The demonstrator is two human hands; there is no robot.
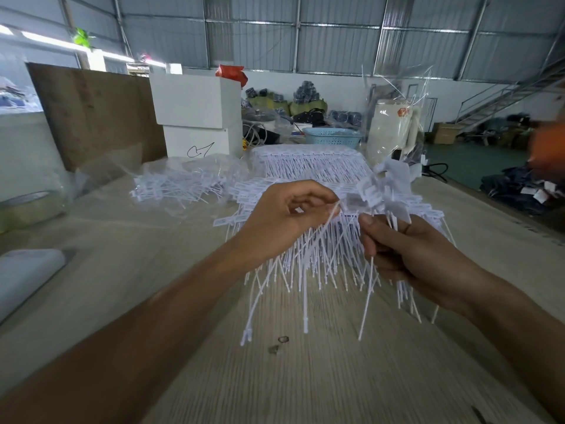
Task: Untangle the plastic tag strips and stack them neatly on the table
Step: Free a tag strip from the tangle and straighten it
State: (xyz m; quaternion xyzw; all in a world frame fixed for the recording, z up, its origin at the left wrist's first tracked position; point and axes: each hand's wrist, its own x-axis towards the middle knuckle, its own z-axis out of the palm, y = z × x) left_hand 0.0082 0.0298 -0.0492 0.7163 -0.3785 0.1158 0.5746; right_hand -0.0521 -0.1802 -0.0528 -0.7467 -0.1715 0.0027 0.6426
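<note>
The fingers [318, 206] of the left hand [284, 215] are curled and pinch a single white strand at the centre of the frame; just to the right, the fingers [371, 240] of the right hand [409, 249] are curled round the held bunch of tag strips [376, 194], whose flat tag ends fan out above the thumb while the thin tails hang down below both hands, some tips reaching toward the surface [305, 377]; the two hands are close together, nearly touching, raised above the wooden surface; behind and beneath them, in the middle of the frame, lies a stacked pile of strips [308, 163] in even rows, tails pointing toward the camera; to the left of that, a loose tangled heap [174, 185] sits on clear plastic wrap [110, 166]; further back, upper centre, stand two white boxes [198, 117], one on the other, with a blue basket [333, 137] to their right and a brown board [97, 114] leaning at the upper left; a roll of tape [27, 206] rests at the left edge; two small dark scraps [279, 344] lie on the surface in the lower centre.
</note>
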